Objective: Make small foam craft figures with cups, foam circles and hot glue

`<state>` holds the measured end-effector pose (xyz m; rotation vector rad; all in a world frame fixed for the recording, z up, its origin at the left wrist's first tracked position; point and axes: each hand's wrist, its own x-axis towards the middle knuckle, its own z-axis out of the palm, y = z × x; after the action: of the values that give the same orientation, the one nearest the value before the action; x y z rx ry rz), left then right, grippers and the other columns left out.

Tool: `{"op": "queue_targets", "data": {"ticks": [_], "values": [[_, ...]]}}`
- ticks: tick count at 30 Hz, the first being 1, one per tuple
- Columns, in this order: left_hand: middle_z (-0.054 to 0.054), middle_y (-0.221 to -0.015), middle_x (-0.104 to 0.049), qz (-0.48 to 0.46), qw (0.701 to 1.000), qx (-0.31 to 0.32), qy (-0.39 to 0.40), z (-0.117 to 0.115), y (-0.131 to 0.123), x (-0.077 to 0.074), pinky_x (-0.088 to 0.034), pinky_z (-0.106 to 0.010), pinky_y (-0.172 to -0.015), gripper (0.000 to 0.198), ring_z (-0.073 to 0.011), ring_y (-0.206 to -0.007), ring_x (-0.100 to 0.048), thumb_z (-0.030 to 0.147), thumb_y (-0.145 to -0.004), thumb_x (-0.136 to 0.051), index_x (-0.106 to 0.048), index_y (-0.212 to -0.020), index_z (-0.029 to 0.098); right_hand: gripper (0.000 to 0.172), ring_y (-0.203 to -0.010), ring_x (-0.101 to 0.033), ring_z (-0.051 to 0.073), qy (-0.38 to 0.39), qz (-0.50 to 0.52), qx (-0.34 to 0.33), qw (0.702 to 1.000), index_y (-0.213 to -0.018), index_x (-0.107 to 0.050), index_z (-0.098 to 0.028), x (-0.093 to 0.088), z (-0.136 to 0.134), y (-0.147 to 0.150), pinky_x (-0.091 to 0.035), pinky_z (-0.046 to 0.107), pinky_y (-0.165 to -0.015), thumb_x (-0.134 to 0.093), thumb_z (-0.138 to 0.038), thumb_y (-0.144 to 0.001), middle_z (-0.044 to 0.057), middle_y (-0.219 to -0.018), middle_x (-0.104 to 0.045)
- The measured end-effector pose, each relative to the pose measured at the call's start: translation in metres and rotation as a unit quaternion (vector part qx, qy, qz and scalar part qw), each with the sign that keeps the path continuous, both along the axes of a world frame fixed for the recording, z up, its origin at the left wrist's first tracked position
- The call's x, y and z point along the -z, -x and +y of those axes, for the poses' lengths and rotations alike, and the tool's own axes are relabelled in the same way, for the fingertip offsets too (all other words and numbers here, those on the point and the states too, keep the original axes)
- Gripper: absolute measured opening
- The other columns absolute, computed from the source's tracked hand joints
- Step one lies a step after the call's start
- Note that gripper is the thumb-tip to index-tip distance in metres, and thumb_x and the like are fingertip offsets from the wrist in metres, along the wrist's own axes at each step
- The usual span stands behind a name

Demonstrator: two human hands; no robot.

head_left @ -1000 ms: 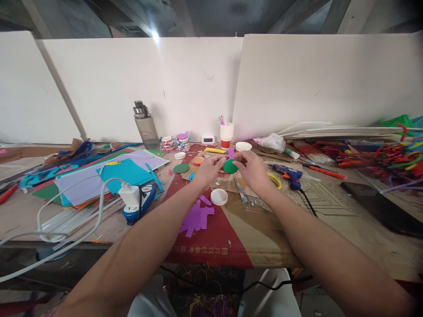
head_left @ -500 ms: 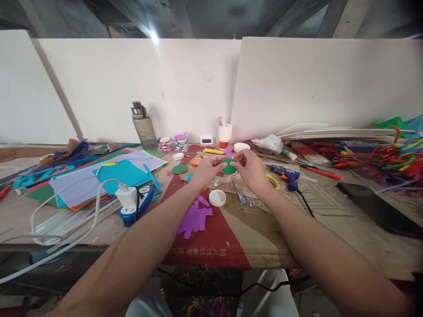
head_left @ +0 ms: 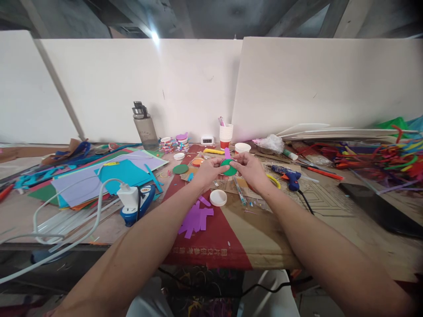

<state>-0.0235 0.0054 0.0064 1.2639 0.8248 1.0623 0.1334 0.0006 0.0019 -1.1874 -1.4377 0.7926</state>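
Observation:
A green paper disc (head_left: 228,168) is pinched between my left hand (head_left: 210,171) and my right hand (head_left: 248,170), with both thumbs on its face. From its far edge sticks up a purple paper strip (head_left: 227,152). Just below the hands lies a round white lid (head_left: 218,198), beside a pile of purple paper strips (head_left: 194,219). A second green disc (head_left: 180,169) and an orange disc (head_left: 197,162) rest to the left of my left hand. Near my right wrist are a pen-like stick (head_left: 240,192) and a yellow ring (head_left: 273,181), partly hidden.
On the left are coloured paper sheets (head_left: 124,174), a power strip (head_left: 139,204) with white cables, and a water bottle (head_left: 145,127). Paper cups (head_left: 226,134) stand at the back. A blue glue gun (head_left: 289,175) and a black tablet-like slab (head_left: 380,209) lie on the right.
The green disc has tilted, so more of its face shows. Both hands still hold it in nearly the same spot, and the view has shifted very slightly.

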Motion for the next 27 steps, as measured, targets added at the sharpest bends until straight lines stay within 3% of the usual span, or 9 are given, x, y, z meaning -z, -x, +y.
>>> {"op": "queue_targets", "data": {"ticks": [6, 14, 17, 21, 27], "values": [[-0.004, -0.076, -0.069, -0.038, 0.997, -0.064, 0.038, 0.003, 0.003, -0.001, -0.051, -0.021, -0.055, 0.021, -0.0102, -0.063, -0.061, 0.016, -0.065, -0.082, -0.069, -0.081, 0.010, 0.027, -0.064, -0.053, 0.013, -0.059, 0.006, 0.044, 0.997, -0.085, -0.057, -0.020, 0.001, 0.001, -0.003, -0.043, 0.026, -0.054, -0.066, -0.042, -0.074, 0.001, -0.078, -0.061], [-0.003, -0.074, -0.068, -0.058, 0.983, -0.150, 0.089, 0.011, 0.011, -0.001, -0.048, -0.023, -0.054, 0.017, -0.0107, -0.060, -0.060, 0.010, -0.067, -0.077, -0.066, -0.079, 0.012, 0.023, -0.054, -0.045, 0.010, -0.083, 0.103, 0.057, 0.990, -0.073, -0.060, -0.019, -0.017, -0.011, -0.004, -0.039, 0.026, -0.053, -0.064, -0.041, -0.078, -0.002, -0.063, -0.056], [-0.004, -0.077, -0.069, -0.065, 0.982, -0.158, 0.080, 0.013, 0.013, -0.002, -0.046, -0.022, -0.053, 0.019, -0.0111, -0.062, -0.060, 0.012, -0.066, -0.077, -0.067, -0.082, 0.013, 0.030, -0.056, -0.049, 0.011, -0.084, 0.088, 0.008, 0.993, -0.068, -0.061, -0.019, -0.020, -0.018, -0.002, -0.040, 0.026, -0.056, -0.060, -0.045, -0.083, 0.000, -0.065, -0.060], [-0.003, -0.075, -0.068, -0.079, 0.979, -0.178, 0.067, 0.014, 0.015, -0.007, -0.042, -0.021, -0.053, 0.018, -0.0103, -0.061, -0.059, 0.013, -0.066, -0.075, -0.065, -0.081, 0.014, 0.033, -0.062, -0.055, 0.013, -0.105, -0.028, -0.088, 0.990, -0.070, -0.066, -0.019, -0.019, -0.032, 0.008, -0.043, 0.027, -0.063, -0.055, -0.043, -0.090, 0.001, -0.068, -0.065], [0.000, -0.071, -0.064, -0.102, 0.971, -0.205, 0.064, 0.017, 0.019, -0.013, -0.040, -0.021, -0.053, 0.012, -0.0085, -0.059, -0.057, 0.009, -0.072, -0.069, -0.062, -0.081, 0.014, 0.012, -0.084, -0.062, 0.017, -0.143, -0.250, -0.230, 0.929, -0.091, -0.073, -0.022, -0.016, -0.058, 0.027, -0.045, 0.030, -0.077, -0.064, -0.027, -0.088, 0.003, -0.092, -0.072]]}}
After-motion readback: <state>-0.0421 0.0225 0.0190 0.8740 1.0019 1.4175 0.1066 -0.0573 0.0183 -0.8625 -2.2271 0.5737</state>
